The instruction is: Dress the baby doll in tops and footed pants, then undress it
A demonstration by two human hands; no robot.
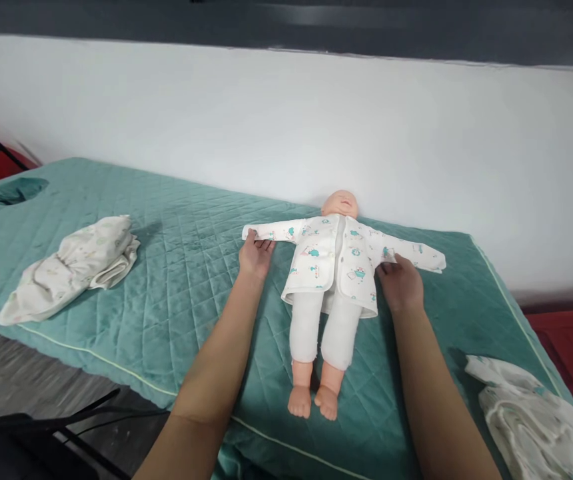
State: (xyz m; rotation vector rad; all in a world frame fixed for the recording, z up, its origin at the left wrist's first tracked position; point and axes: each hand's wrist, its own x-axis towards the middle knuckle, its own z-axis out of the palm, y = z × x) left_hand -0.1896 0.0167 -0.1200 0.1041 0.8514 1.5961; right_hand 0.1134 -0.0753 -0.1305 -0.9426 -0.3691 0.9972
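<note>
Pinching the near-cuff part of one sleeve, thumb over and fingers under, the left hand is beside the doll. Across the doll, the right hand sits with bent fingers at the opposite sleeve; whether it grips the cloth I cannot tell. Between them the doll lies face-up on the bed, wearing a patterned jacket and white leggings, its bare feet toward the person.

Handling assessment: the jacket appears light, soft and limp, best held by cuffs or shoulders rather than the loose hem. The doll itself looks smooth and fairly firm; bare parts may slip, so a hold beneath the clothed trunk, head supported, seems soundest.

Left of the doll, as the person faces it, lies a rumpled cloth bundle, well apart. Right of the doll, nearer the person, lies a second patterned cloth. Beyond the doll's head rises the wall.
</note>
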